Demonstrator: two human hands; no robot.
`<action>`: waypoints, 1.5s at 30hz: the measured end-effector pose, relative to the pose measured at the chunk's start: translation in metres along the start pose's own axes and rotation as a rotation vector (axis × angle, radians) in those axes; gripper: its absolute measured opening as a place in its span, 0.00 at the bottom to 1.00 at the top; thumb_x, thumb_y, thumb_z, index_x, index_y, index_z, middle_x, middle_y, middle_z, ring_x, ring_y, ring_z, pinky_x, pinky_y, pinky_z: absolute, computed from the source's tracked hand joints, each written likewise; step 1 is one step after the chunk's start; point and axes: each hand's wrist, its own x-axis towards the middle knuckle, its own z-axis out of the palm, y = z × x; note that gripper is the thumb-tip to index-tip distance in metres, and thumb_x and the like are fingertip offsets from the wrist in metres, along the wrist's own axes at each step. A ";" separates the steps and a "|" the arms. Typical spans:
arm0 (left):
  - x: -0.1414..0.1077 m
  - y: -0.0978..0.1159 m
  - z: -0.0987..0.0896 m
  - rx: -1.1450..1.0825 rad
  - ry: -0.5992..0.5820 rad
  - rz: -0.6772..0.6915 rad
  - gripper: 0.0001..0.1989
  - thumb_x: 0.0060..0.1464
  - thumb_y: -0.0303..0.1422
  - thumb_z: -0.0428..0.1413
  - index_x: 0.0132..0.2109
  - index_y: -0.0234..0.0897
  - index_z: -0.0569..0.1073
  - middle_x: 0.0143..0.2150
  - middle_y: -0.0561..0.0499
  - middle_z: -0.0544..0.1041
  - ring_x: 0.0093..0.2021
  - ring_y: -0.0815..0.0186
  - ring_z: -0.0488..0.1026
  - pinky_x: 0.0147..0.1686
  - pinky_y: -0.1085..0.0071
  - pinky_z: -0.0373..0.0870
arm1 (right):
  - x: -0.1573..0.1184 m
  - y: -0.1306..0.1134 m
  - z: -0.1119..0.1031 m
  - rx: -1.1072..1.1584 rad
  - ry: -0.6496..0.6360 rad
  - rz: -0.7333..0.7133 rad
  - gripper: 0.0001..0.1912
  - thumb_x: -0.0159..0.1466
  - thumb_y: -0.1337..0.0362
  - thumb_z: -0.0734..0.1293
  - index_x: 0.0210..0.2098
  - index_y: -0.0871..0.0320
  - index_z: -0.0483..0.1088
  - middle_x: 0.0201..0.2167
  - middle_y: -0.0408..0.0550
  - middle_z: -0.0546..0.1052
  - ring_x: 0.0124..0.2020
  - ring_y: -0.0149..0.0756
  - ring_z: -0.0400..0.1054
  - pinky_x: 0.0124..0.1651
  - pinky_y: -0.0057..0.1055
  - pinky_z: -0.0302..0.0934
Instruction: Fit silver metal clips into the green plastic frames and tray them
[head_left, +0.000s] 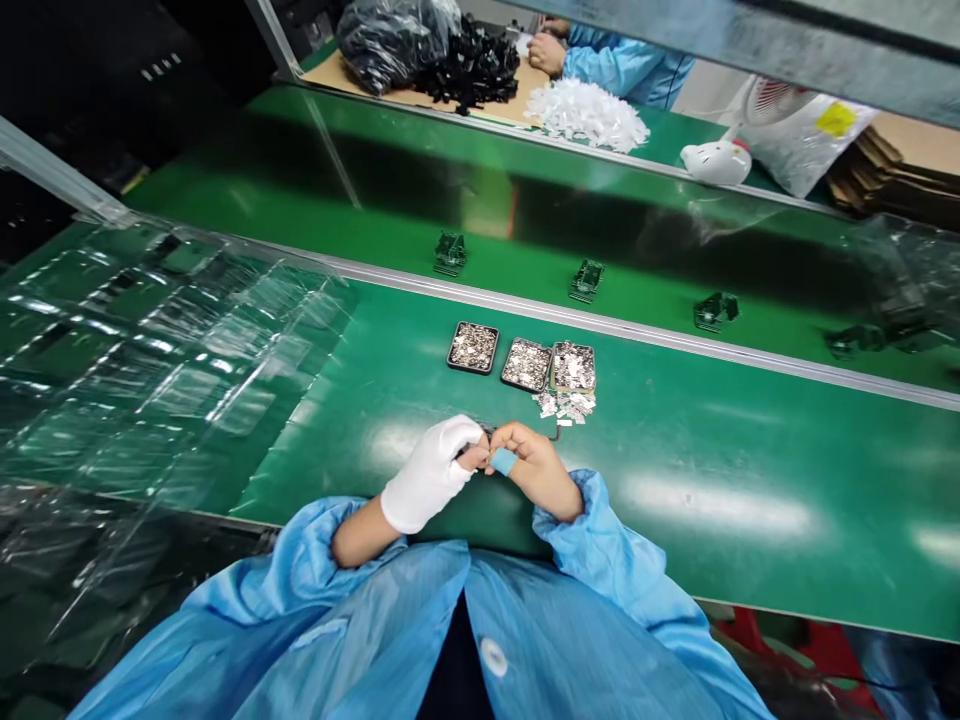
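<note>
My left hand [435, 470] wears a white glove with bare fingertips, its fingers pinched together. Close against it is my right hand [534, 468], bare, with blue tape [502, 461] around the thumb; its fingers are closed too. A small dark thing shows between the two hands, mostly hidden by the fingers, so its kind cannot be made out. Past the right knuckles sticks a thin dark bent piece [557, 432]. Beyond the hands stand three small black trays full of shiny metal pieces: a left tray [473, 347], a middle tray [527, 364] and a right tray [574, 367].
Loose silvery pieces [574, 407] lie before the right tray. Clear plastic blister trays [150, 370] cover the table's left side. Beyond a metal rail [525, 308], circuit assemblies [586, 280] sit on a green belt. Across it, a co-worker's hands [547, 50] are near white pieces [589, 115].
</note>
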 end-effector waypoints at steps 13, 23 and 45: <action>0.002 -0.065 -0.009 0.122 -0.195 0.032 0.37 0.49 0.51 0.56 0.59 0.34 0.58 0.59 0.36 0.64 0.60 0.50 0.62 0.59 0.54 0.59 | 0.006 0.008 -0.026 -0.205 0.226 -0.062 0.07 0.60 0.59 0.65 0.32 0.56 0.65 0.28 0.44 0.74 0.31 0.33 0.70 0.35 0.31 0.63; -0.003 -0.044 0.006 0.158 -0.011 0.054 0.22 0.50 0.46 0.54 0.47 0.36 0.65 0.44 0.44 0.69 0.46 0.56 0.69 0.47 0.58 0.67 | 0.007 0.008 -0.014 -0.744 0.194 -0.348 0.05 0.61 0.69 0.62 0.31 0.56 0.69 0.39 0.49 0.72 0.45 0.37 0.66 0.50 0.38 0.60; 0.012 0.001 -0.013 0.811 -0.264 0.013 0.05 0.50 0.30 0.50 0.32 0.38 0.70 0.30 0.45 0.73 0.33 0.52 0.72 0.36 0.59 0.67 | 0.004 0.023 -0.001 -1.177 -0.007 -0.300 0.10 0.60 0.73 0.61 0.40 0.57 0.67 0.41 0.50 0.76 0.43 0.38 0.68 0.49 0.34 0.62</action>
